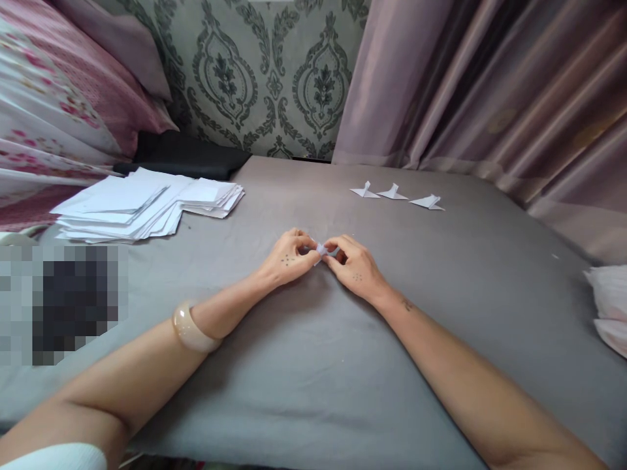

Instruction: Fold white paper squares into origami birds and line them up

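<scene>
Just above the grey cloth, a small folded piece of white paper is pinched between the fingertips of both my hands. My left hand grips it from the left, with thumb and fingers pressed together. From the right, my right hand closes thumb and forefinger on the same paper. Much of the paper is hidden by the fingers, so its full shape cannot be made out. Farther back on the right lie three folded paper figures: a left one, a middle one and a right one.
Stacks of white paper sheets lie at the back left, beside a black cloth or bag. A grey cloth covers the surface. Curtains hang at the right, and floral fabric at the left. White fabric lies at the right edge.
</scene>
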{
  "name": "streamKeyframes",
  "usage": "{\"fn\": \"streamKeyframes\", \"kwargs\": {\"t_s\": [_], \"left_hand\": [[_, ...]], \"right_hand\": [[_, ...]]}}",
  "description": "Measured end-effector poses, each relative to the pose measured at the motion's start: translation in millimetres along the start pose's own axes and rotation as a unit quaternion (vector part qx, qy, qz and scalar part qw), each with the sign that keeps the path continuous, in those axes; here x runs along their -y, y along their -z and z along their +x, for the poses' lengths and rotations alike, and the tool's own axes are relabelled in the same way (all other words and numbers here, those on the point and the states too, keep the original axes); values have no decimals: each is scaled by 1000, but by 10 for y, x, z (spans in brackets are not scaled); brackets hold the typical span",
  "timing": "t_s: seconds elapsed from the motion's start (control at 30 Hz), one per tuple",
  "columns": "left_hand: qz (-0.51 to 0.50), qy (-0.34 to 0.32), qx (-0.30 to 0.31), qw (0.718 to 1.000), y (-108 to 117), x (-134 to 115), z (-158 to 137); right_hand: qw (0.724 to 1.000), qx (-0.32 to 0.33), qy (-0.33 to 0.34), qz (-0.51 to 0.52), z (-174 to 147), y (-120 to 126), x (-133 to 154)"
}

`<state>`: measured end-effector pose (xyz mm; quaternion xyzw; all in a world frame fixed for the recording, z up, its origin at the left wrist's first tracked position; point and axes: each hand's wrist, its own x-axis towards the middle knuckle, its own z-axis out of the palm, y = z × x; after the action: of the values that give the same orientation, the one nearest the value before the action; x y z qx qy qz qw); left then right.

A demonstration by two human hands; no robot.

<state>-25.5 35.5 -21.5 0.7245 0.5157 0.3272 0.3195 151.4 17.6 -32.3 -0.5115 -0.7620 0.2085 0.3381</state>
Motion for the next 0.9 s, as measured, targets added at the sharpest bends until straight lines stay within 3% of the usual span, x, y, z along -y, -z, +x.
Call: {"fn": "streamKeyframes", "kwargs": {"t_s": [0.4,0.57,0.67,0.9], "left_hand": [[2,-3,-9,1000,-11,20,19],[24,-17,2,1000,-12,45,25],[57,-51,19,997,-2,41,6],[179,-160,11,971,1,50,-25]], "right_hand": [[1000,-10,17,3,-18,9,12],[998,28,39,-36,-46,28,54],[997,48,44,-39,-42,30,55],[1000,-9,8,-6,-1,7,7]]}}
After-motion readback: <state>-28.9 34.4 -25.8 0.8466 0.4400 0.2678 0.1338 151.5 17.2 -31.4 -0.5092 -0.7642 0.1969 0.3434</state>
